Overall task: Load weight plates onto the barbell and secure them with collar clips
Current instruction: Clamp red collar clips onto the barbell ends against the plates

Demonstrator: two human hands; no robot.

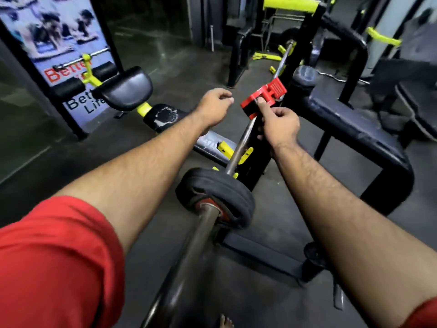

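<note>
Gym flooring (272,233) of dark concrete surrounds the work area, with black and yellow machine frames behind. Nearest the camera, the barbell (189,252) runs away from the viewer, carrying black weight plates (220,197) on the shaft, with no clip visible against their far face. Beyond them, the right hand (279,126) pinches the red collar clip (262,98) between thumb and fingers; the clip sits on or at the bar, well apart from the plates, with its lever raised. The left hand (215,105) hovers just beside it, fingers loosely curled and holding nothing visible. Risk 1: locking the clip at this position leaves a gap, so the plates can slide along the bar. Risk 2: closing the lever with a thumb on the clamp can nip skin. Farther off, a padded bench (350,124) stands to the right.
</note>
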